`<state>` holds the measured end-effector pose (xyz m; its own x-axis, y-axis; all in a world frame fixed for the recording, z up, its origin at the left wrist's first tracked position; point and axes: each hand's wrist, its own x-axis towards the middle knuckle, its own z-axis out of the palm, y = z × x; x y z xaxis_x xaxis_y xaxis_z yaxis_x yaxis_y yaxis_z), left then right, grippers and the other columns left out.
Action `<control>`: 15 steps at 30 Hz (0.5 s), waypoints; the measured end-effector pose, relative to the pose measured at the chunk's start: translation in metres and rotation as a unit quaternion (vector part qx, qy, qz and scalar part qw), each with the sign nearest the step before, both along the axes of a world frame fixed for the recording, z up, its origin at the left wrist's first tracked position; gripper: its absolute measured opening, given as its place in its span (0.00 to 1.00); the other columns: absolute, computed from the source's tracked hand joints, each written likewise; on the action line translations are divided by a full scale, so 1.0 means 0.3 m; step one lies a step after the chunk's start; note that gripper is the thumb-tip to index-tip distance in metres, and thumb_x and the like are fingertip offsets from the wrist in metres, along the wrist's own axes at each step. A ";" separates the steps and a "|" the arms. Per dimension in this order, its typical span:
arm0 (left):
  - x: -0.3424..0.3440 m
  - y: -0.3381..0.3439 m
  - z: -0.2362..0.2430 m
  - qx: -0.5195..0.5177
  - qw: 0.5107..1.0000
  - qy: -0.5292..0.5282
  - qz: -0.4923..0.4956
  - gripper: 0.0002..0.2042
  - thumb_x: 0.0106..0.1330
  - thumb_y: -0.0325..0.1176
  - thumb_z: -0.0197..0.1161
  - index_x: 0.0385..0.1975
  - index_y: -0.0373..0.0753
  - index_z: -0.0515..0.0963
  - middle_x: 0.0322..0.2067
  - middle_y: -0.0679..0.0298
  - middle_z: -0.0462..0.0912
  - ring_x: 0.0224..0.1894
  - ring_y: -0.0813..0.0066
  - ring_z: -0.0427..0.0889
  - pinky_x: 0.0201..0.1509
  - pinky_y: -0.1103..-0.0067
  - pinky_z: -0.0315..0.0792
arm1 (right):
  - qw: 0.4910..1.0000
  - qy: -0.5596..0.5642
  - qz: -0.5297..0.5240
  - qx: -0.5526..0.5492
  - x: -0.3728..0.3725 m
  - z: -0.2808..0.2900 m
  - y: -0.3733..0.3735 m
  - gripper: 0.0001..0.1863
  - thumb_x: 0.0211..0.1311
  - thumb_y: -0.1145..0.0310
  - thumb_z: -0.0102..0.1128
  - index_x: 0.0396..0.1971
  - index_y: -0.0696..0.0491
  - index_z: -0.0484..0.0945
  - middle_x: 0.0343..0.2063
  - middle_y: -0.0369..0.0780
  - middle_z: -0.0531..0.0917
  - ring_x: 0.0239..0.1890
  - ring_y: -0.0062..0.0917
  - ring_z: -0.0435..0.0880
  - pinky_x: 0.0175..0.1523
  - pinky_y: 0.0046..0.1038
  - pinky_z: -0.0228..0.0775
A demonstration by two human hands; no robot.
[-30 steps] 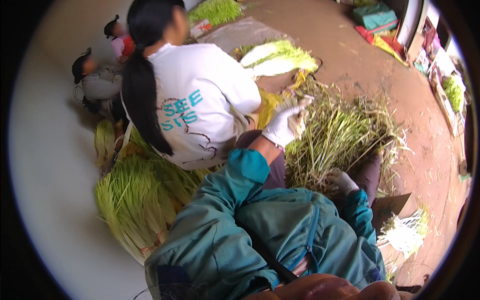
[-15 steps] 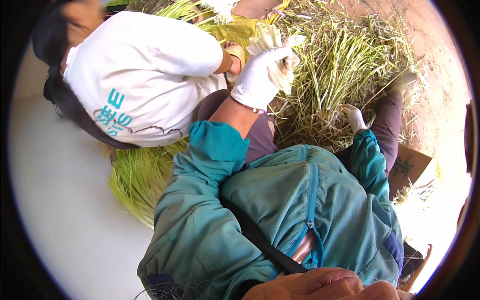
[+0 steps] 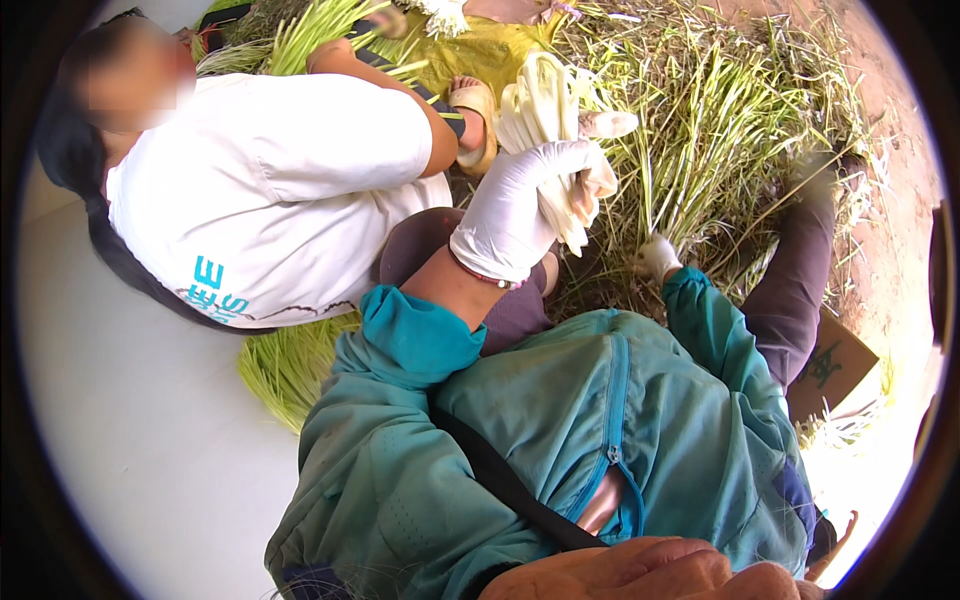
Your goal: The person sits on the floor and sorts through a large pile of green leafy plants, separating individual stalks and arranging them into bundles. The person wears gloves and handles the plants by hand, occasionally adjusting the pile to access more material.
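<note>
In a thin white glove, my left hand (image 3: 520, 205) is raised and closed round a bundle of pale chives (image 3: 535, 105), their whitish ends sticking out above and below the fist. Lower and further right, my right hand (image 3: 657, 258), also gloved, has its fingers closed at the lower ends of long yellow-green chives (image 3: 680, 165). These lie fanned out over a wide heap on the ground. Part of the right fingers is hidden by the stalks and blurred.
A person in a white shirt (image 3: 250, 180) sits close on my left, by more chives (image 3: 300, 365). A yellow sheet (image 3: 480, 55) lies ahead. My right leg (image 3: 790, 260) borders the heap, with a cardboard piece (image 3: 835, 365) beside it.
My right hand has moved left and a little nearer, to the stalk ends. My left hand still grips its bundle, slightly lower and turned. The neighbour has shifted left, head turned.
</note>
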<state>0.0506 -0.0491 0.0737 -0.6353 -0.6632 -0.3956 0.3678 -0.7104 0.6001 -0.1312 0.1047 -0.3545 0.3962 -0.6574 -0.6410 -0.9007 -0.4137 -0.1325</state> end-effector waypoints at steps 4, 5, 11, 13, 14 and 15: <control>-0.022 0.018 0.023 -0.027 0.998 -0.046 0.039 0.20 0.61 0.31 0.57 0.51 0.25 0.71 0.23 0.63 0.77 0.21 0.81 0.73 0.25 0.86 0.66 | 0.810 -0.270 -0.517 0.054 -0.046 -0.070 0.098 0.10 0.53 0.67 0.59 0.34 0.54 0.81 0.30 0.43 0.84 0.31 0.37 0.84 0.37 0.36 0.77; -0.027 0.019 0.036 -0.044 0.997 -0.053 0.047 0.20 0.61 0.31 0.57 0.51 0.25 0.71 0.22 0.63 0.77 0.21 0.81 0.74 0.25 0.86 0.66 | 0.842 -0.251 -0.477 0.017 -0.075 -0.035 0.085 0.10 0.54 0.68 0.58 0.35 0.54 0.80 0.30 0.45 0.84 0.30 0.38 0.84 0.36 0.37 0.77; -0.046 0.030 0.004 -0.067 0.996 -0.064 0.018 0.19 0.63 0.31 0.55 0.52 0.29 0.72 0.22 0.67 0.76 0.21 0.84 0.72 0.25 0.88 0.64 | 0.858 -0.231 -0.435 -0.150 -0.194 0.214 0.063 0.11 0.56 0.67 0.56 0.32 0.58 0.81 0.22 0.44 0.81 0.25 0.36 0.82 0.30 0.35 0.74; -0.023 0.032 -0.018 -0.081 0.996 -0.022 0.012 0.17 0.63 0.30 0.56 0.51 0.30 0.73 0.24 0.67 0.76 0.22 0.83 0.72 0.26 0.88 0.65 | 0.794 -0.300 -0.509 -0.144 -0.186 0.330 0.052 0.12 0.57 0.65 0.57 0.29 0.60 0.81 0.18 0.42 0.80 0.22 0.34 0.82 0.27 0.33 0.73; -0.012 0.029 -0.027 -0.078 0.997 -0.009 0.005 0.17 0.63 0.30 0.56 0.51 0.31 0.73 0.24 0.67 0.76 0.22 0.83 0.73 0.26 0.88 0.66 | 0.711 -0.357 -0.601 -0.073 -0.179 0.393 0.046 0.14 0.58 0.64 0.57 0.28 0.62 0.81 0.19 0.39 0.80 0.19 0.28 0.81 0.21 0.29 0.70; 0.014 0.032 -0.049 -0.073 0.997 -0.001 0.010 0.17 0.63 0.30 0.56 0.51 0.31 0.73 0.25 0.66 0.77 0.23 0.83 0.73 0.26 0.88 0.67 | 0.655 -0.381 -0.653 -0.009 -0.138 0.588 0.032 0.15 0.58 0.62 0.58 0.33 0.61 0.81 0.23 0.42 0.83 0.23 0.31 0.84 0.28 0.29 0.73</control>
